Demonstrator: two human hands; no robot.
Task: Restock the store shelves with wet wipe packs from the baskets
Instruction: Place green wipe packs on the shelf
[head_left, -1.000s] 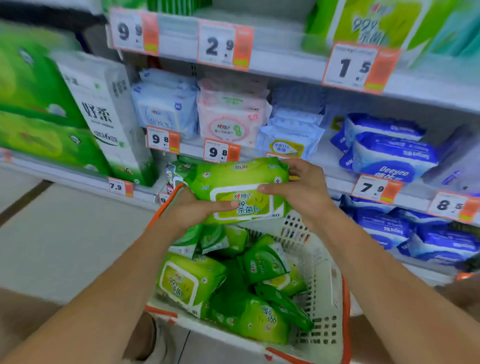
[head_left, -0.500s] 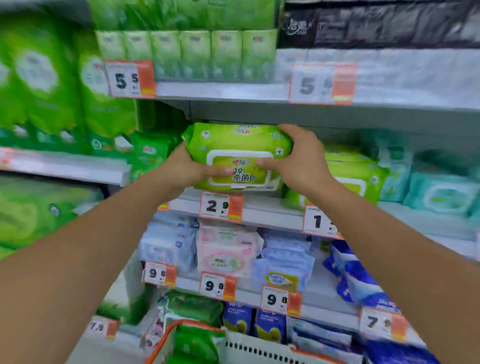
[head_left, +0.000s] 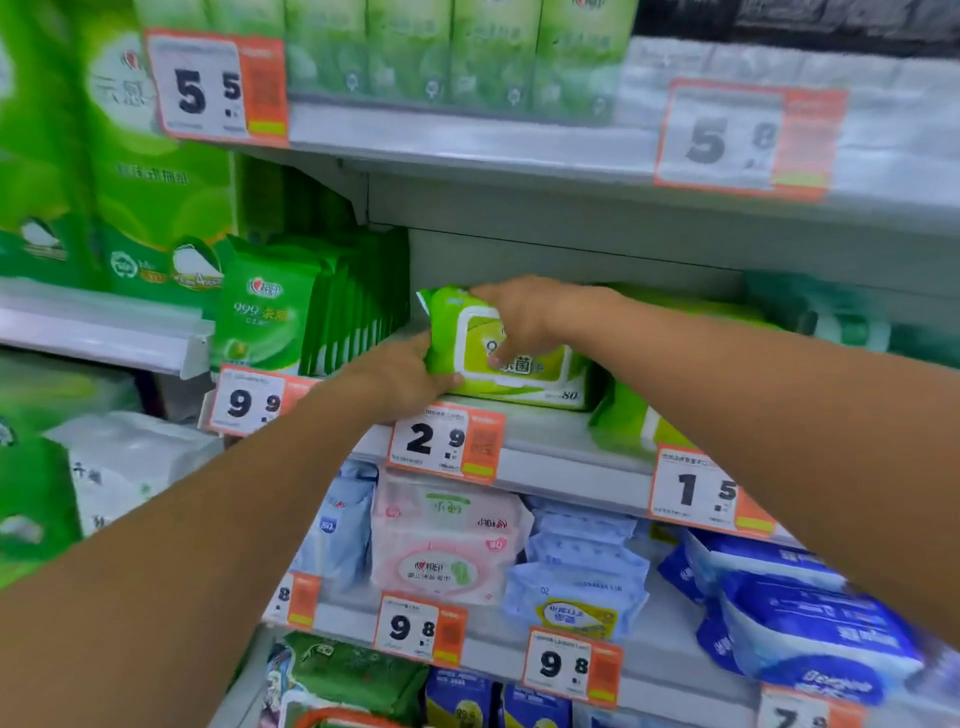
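The lime-green plastic wet wipe pack with a white flip lid (head_left: 511, 358) sits on the grey metal shelf (head_left: 545, 439), near its front edge, above the white-and-orange 2.9 price tag (head_left: 445, 441). Both hands grasp it: the left hand (head_left: 400, 376) at its left end, the right hand (head_left: 524, 322) over its top. Thin green packs (head_left: 311, 306) stand just to the left.

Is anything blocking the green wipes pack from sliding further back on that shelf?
Nothing visible does. Both the left hand and right hand hold the wipe pack on the shelf; the space behind it is hidden.
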